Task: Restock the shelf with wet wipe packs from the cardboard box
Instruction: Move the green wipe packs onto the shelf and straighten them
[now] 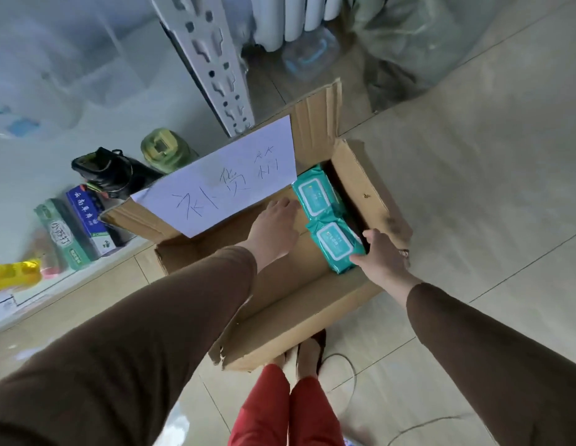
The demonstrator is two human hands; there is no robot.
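Observation:
An open cardboard box (364,175) stands on the tiled floor with a white handwritten sheet (222,178) on its far flap. Two teal wet wipe packs lie inside along the right wall. My right hand (381,255) grips the nearer pack (335,244) at its right edge, thumb on top. The farther pack (315,196) lies just beyond it. My left hand (275,228) reaches into the box with fingers straight, fingertips close to the farther pack, holding nothing.
A white shelf (126,123) runs along the left, carrying toothpaste boxes (74,226), a black item (109,172), a green jar (164,148) and a yellow pack (15,273). Its perforated upright post (212,59) rises behind the box. My feet (304,355) stand at the box's near corner.

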